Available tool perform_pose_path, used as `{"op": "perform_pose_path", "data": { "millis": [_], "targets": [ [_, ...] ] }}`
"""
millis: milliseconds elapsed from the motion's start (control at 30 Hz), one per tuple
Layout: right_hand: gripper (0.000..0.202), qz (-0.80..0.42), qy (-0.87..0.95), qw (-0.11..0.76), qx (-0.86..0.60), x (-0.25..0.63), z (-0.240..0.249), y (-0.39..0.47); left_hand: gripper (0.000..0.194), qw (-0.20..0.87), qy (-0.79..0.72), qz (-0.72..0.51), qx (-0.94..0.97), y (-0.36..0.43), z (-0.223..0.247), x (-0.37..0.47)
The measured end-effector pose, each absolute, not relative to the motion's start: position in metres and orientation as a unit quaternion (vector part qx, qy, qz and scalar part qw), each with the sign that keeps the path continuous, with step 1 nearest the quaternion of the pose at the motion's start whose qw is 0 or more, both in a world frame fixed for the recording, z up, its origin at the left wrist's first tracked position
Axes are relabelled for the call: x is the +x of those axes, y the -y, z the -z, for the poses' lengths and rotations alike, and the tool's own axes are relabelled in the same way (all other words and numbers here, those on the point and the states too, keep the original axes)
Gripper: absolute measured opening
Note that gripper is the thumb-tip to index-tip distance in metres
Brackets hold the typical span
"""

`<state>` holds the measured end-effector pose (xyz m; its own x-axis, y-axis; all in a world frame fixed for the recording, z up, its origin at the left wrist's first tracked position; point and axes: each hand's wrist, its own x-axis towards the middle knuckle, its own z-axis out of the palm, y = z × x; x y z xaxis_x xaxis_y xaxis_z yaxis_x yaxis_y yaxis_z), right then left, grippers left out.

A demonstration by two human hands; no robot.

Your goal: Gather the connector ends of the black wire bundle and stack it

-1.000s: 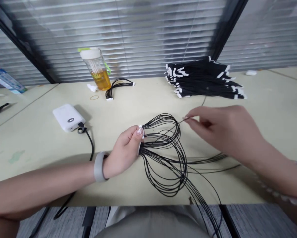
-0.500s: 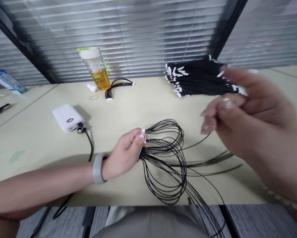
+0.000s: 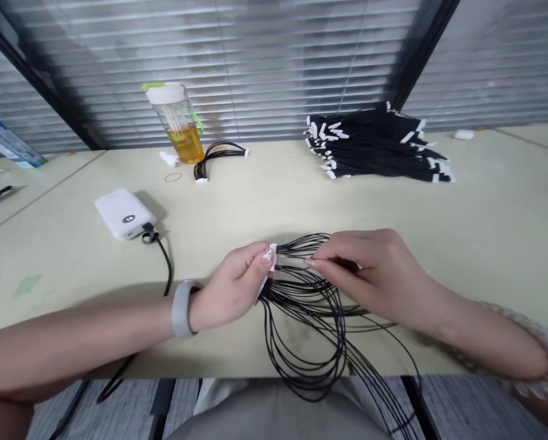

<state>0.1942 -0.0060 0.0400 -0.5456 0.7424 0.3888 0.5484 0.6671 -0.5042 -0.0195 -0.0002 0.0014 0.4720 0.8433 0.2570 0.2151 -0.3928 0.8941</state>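
My left hand [image 3: 237, 278] is closed around white plastic connectors [image 3: 273, 256], thumb on top. Thin black wires [image 3: 301, 342] run out of them to the right, curve in loops over the table and hang past its front edge. Just right of the connectors, my right hand [image 3: 360, 266] pinches a single wire between thumb and forefinger. The wire's tip points at the upper connector; whether it sits inside I cannot tell. The right hand's other fingers are curled and partly hidden.
At the back right lies a pile of black cables [image 3: 374, 146] with white ends. A short wire harness [image 3: 219, 156], a bottle [image 3: 179, 125] of amber liquid and a rubber band [image 3: 173, 177] are at the back. A white power bank [image 3: 124, 211] with a black cable [image 3: 167, 263] sits left.
My right hand has come down and left from a raised position on the right to the connectors. My left hand stays closed on them, almost in place.
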Motion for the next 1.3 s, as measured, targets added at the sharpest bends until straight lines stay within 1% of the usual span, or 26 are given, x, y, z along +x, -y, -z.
{"op": "perform_pose_path", "data": {
  "millis": [133, 433, 667, 767, 933, 1100, 1200, 1300],
  "targets": [
    [0.015, -0.159, 0.869, 0.282, -0.374, 0.193, -0.040, 0.007, 0.038, 0.419, -0.348, -0.362, 0.757, 0.001, -0.003, -0.019],
    [0.017, -0.128, 0.876, 0.288, -0.365, 0.192, -0.036, 0.007, 0.039, 0.402, -0.349, -0.352, 0.770, 0.000, -0.002, -0.017],
    [0.027, -0.052, 0.912, 0.237, -0.330, 0.193, -0.030, 0.004, 0.036, 0.385, -0.362, -0.325, 0.784, 0.000, -0.003, -0.017],
    [0.027, -0.035, 0.919, 0.228, -0.321, 0.192, -0.029, 0.004, 0.035, 0.381, -0.371, -0.305, 0.790, 0.000, -0.003, -0.016],
    [0.027, -0.025, 0.924, 0.182, -0.336, 0.193, -0.028, 0.001, 0.035, 0.389, -0.364, -0.299, 0.792, -0.001, -0.003, -0.015],
    [0.022, -0.060, 0.906, 0.204, -0.366, 0.205, -0.031, -0.014, 0.038, 0.426, -0.377, -0.347, 0.746, -0.003, -0.002, -0.016],
    [0.016, -0.025, 0.899, 0.213, -0.381, 0.212, -0.033, -0.022, 0.041, 0.457, -0.407, -0.357, 0.706, -0.004, -0.001, -0.016],
    [0.024, 0.029, 0.892, 0.237, -0.383, 0.213, -0.038, -0.019, 0.042, 0.458, -0.432, -0.377, 0.679, -0.003, 0.000, -0.015]
  ]
}}
